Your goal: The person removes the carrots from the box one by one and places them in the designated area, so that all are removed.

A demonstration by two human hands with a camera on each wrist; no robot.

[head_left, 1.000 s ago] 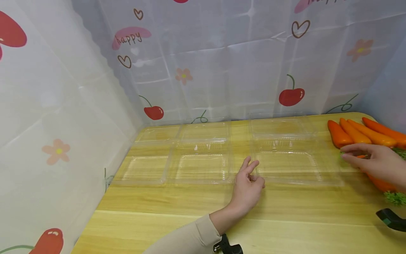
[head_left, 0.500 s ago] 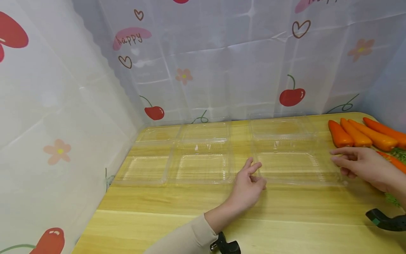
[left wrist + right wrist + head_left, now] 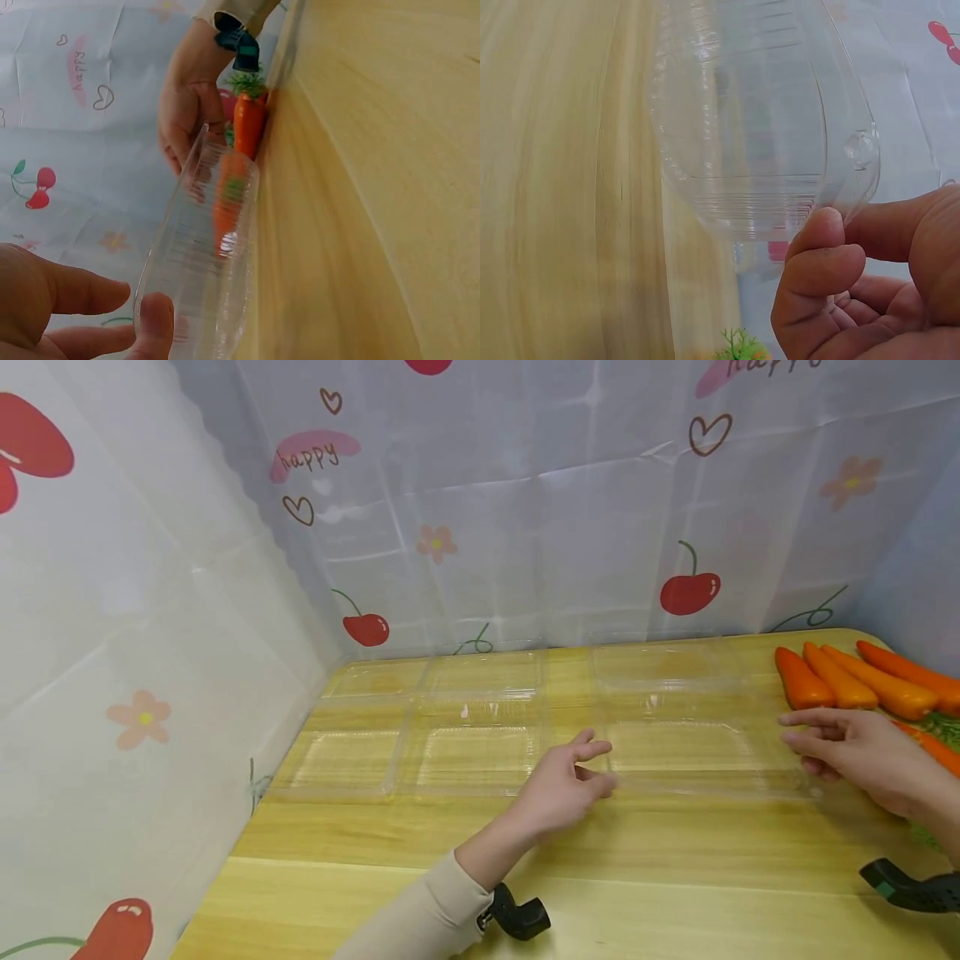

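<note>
A clear plastic hinged container (image 3: 678, 747) lies on the wooden table with its lid folded back toward the curtain. My right hand (image 3: 862, 758) pinches its right rim between thumb and forefinger; the right wrist view shows the fingertips (image 3: 821, 232) on the corner of the container (image 3: 757, 135). At the opposite side, my left hand (image 3: 562, 783) has its fingers parted. In the left wrist view its thumb overlaps the near rim of the container (image 3: 199, 240), and the forefinger ends just beside that rim.
Two more clear containers, a middle one (image 3: 480, 758) and a left one (image 3: 345, 756), stand with lids back. Several orange carrots (image 3: 840, 677) with green tops lie at the right, partly behind my right hand. A printed curtain (image 3: 540, 527) borders the table's back.
My right hand has moved left from beside the carrots to the container's right rim and holds it. My left hand has shifted slightly left, its thumb and fingers spreading apart.
</note>
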